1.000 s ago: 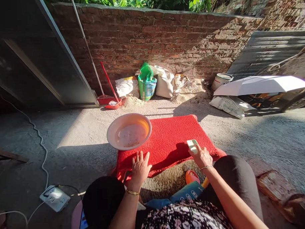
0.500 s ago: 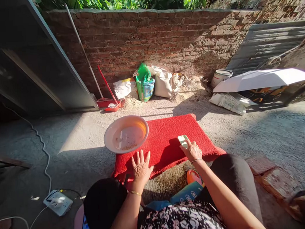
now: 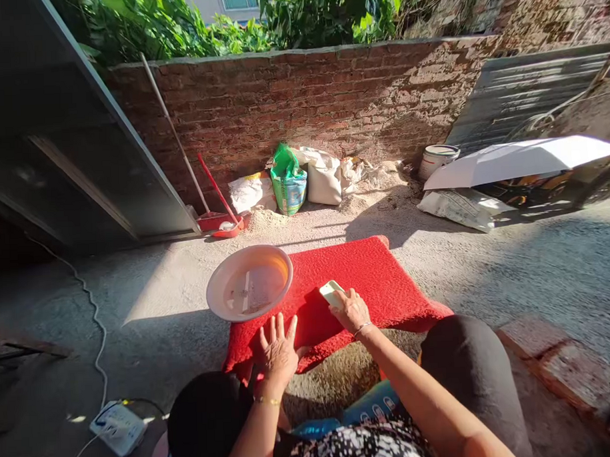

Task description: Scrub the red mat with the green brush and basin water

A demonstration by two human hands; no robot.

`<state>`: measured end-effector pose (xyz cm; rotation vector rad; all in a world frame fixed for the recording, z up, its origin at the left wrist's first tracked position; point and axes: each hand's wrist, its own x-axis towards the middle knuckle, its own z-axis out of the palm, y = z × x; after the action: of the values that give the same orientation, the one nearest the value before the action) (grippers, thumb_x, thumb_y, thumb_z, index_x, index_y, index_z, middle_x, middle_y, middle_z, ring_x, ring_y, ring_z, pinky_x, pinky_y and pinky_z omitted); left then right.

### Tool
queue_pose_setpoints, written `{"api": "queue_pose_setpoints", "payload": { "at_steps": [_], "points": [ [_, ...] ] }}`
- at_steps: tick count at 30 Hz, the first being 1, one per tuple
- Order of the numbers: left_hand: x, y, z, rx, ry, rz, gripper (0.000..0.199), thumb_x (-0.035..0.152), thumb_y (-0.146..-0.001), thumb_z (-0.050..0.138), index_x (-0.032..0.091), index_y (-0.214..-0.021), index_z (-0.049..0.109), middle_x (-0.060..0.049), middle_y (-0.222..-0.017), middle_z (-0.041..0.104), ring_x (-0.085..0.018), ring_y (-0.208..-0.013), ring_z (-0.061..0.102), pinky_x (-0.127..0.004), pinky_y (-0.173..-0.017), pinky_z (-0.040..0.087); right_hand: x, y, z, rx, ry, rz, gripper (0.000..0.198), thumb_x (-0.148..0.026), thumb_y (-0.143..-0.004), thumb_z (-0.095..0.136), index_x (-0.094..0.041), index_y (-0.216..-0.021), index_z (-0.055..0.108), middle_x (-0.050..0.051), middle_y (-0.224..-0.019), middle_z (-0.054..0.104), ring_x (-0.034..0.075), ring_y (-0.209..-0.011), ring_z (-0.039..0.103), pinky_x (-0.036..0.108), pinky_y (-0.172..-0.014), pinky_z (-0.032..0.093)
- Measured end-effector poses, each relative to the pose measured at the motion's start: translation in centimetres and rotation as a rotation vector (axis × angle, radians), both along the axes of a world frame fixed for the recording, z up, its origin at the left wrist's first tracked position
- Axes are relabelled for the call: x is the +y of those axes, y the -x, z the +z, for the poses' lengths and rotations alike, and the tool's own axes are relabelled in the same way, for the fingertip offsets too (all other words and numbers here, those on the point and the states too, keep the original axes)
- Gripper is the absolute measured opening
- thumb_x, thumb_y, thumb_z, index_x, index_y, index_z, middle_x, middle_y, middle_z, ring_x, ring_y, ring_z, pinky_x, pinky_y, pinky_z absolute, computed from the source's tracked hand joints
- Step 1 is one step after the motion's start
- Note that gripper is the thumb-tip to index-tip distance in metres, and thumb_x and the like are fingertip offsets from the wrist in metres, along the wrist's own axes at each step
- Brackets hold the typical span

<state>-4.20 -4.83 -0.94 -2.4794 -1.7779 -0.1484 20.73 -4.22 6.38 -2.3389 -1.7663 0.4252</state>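
A red fleecy cloth (image 3: 366,270) lies spread over a low surface in front of my knees. My left hand (image 3: 278,355) rests on its near left part, palm down with the fingers spread. In my right hand (image 3: 354,312) is a pale green scrub brush (image 3: 330,291), pressed against the middle of the cloth; its underside is hidden. A pale pink basin (image 3: 215,293) with water and a few bits in it stands at the cloth's left corner, just beyond my left hand.
A power strip (image 3: 120,427) with cords lies on the floor at left. By the brick wall (image 3: 230,104) stand a red dustpan (image 3: 219,223), a green bag (image 3: 288,182) and a white sack (image 3: 325,181). An open umbrella (image 3: 523,159) is at right, with bricks (image 3: 575,372) nearer.
My right hand has slid the brush leftward across the cloth, closer to my left hand. The left hand stays flat on the cloth. The camera view has tilted up slightly.
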Motion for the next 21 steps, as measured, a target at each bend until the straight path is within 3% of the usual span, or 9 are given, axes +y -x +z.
{"api": "queue_pose_setpoints", "payload": {
  "at_steps": [3,5,7,11,14,17,21],
  "points": [
    [-0.1,-0.3,0.1,-0.008,0.001,0.019,0.077,0.041,-0.090,0.074,0.032,-0.162,0.047,-0.017,-0.172,0.039,-0.041,-0.160,0.033,-0.068,-0.128,0.021,-0.7,-5.6,0.6,-0.034,0.025,-0.259,0.054,-0.046,-0.104,0.058,-0.022,-0.153,0.060,0.018,-0.131,0.061,0.028,-0.115,0.064,0.037,-0.095,0.046],
    [-0.1,-0.4,0.0,-0.010,-0.001,0.021,0.077,0.042,-0.091,0.073,0.032,-0.162,0.047,-0.017,-0.172,0.039,-0.041,-0.160,0.033,-0.068,-0.128,0.020,-0.8,-6.8,1.0,-0.043,0.002,-0.347,0.053,-0.048,-0.105,0.055,-0.022,-0.151,0.061,0.017,-0.129,0.062,0.028,-0.112,0.065,0.037,-0.094,0.046],
    [0.0,-0.2,0.0,-0.005,0.001,0.019,0.072,0.042,-0.093,0.070,0.031,-0.161,0.049,-0.018,-0.172,0.040,-0.042,-0.159,0.034,-0.068,-0.128,0.021,-0.3,-5.1,1.1,-0.040,-0.060,-0.259,0.051,-0.045,-0.104,0.056,-0.023,-0.149,0.063,0.017,-0.128,0.064,0.028,-0.111,0.064,0.037,-0.095,0.046],
    [0.2,0.2,-0.2,0.024,0.000,0.008,0.066,0.040,-0.097,0.064,0.031,-0.160,0.049,-0.019,-0.170,0.042,-0.043,-0.159,0.036,-0.068,-0.127,0.023,1.7,2.0,0.7,0.028,-0.110,0.063,0.049,-0.042,-0.099,0.063,-0.027,-0.146,0.066,0.013,-0.130,0.065,0.026,-0.112,0.062,0.034,-0.098,0.045],
    [0.2,0.3,-0.3,0.012,-0.022,0.004,0.066,0.040,-0.096,0.066,0.031,-0.159,0.051,-0.019,-0.169,0.043,-0.043,-0.158,0.037,-0.068,-0.127,0.024,2.5,3.9,0.2,0.051,-0.072,0.112,0.048,-0.045,-0.099,0.066,-0.029,-0.144,0.068,0.012,-0.133,0.065,0.025,-0.115,0.062,0.033,-0.099,0.045],
    [0.0,0.0,-0.5,-0.015,-0.049,0.014,0.069,0.041,-0.093,0.071,0.031,-0.159,0.053,-0.018,-0.170,0.043,-0.042,-0.157,0.038,-0.068,-0.127,0.023,2.3,-0.1,-0.1,0.021,-0.041,-0.007,0.049,-0.045,-0.101,0.063,-0.028,-0.147,0.066,0.013,-0.131,0.064,0.025,-0.115,0.062,0.033,-0.099,0.044],
    [-0.1,-0.3,-0.7,-0.035,-0.062,0.031,0.073,0.044,-0.089,0.076,0.033,-0.158,0.054,-0.016,-0.169,0.045,-0.041,-0.156,0.039,-0.068,-0.128,0.021,1.1,-7.6,0.2,-0.043,0.001,-0.312,0.053,-0.046,-0.105,0.054,-0.021,-0.151,0.061,0.017,-0.126,0.063,0.028,-0.109,0.066,0.037,-0.093,0.047]
  ]
}}
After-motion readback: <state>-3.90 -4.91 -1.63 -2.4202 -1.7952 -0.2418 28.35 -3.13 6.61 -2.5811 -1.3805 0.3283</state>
